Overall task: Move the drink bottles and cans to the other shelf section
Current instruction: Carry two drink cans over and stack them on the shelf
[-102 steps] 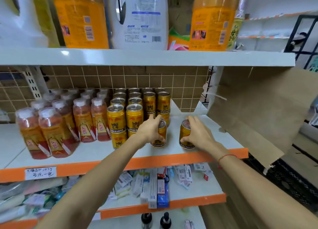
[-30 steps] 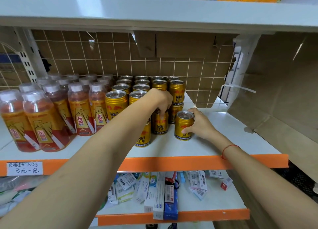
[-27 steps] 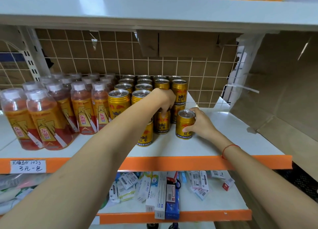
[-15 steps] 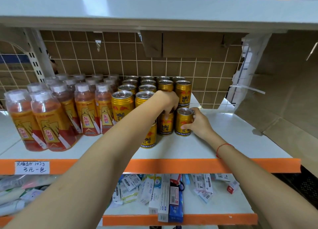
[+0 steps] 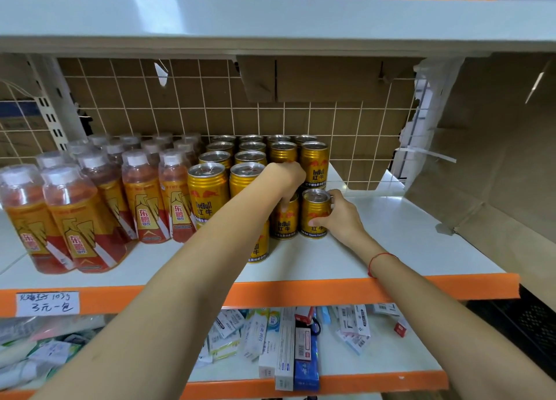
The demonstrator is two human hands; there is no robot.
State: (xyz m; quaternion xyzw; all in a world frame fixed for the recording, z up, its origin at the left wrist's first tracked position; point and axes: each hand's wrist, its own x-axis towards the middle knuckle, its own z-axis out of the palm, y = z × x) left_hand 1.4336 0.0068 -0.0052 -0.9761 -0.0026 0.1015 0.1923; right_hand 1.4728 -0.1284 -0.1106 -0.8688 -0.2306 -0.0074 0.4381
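While right hand (image 5: 340, 216) grips short gold metal can (image 5: 314, 216) on white shelf (image 5: 406, 243), left hand (image 5: 285, 178) grasps neighbouring gold can (image 5: 284, 220) from above

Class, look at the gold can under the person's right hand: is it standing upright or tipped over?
Upright. The can stands with its base flat on the white shelf, its silver top facing up, while the right hand grips its side.

White shelf (image 5: 406, 237) with orange front edge (image 5: 301, 294), handwritten price tag (image 5: 47, 303) at left. White wire grid (image 5: 186, 108) backs it over brown cardboard. Upper white shelf (image 5: 270, 20) above. Folded cardboard sheet (image 5: 493, 147) on right. Lower shelf (image 5: 385, 366) holds scattered small boxes.
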